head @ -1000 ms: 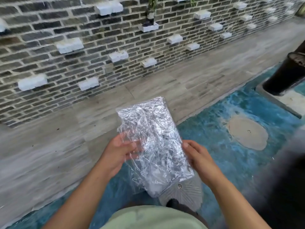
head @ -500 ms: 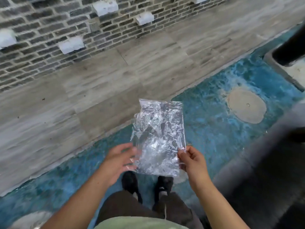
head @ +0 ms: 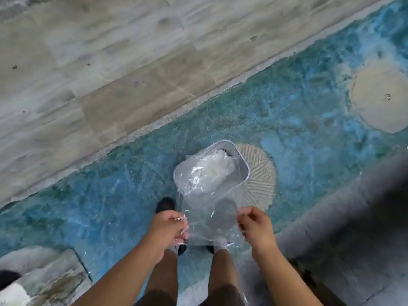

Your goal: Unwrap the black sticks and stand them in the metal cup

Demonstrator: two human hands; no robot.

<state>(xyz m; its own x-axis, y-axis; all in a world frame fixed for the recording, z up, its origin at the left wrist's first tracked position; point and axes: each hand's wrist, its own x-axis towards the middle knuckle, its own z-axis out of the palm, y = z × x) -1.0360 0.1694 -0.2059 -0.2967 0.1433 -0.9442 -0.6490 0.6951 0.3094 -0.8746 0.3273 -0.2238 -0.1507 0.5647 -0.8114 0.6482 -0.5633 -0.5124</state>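
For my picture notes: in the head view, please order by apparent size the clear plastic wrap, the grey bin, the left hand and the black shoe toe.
1. clear plastic wrap, though nearer the camera
2. grey bin, similar, partly covered
3. left hand
4. black shoe toe

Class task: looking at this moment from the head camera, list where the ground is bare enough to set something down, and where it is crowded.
Free: the grey tiled strip along the top, and the blue floor between that strip and the round beige disc. Also the blue patch left of the black shoe.
Crowded: the middle, where the left hand and right hand hold the clear wrapper over the small bin.
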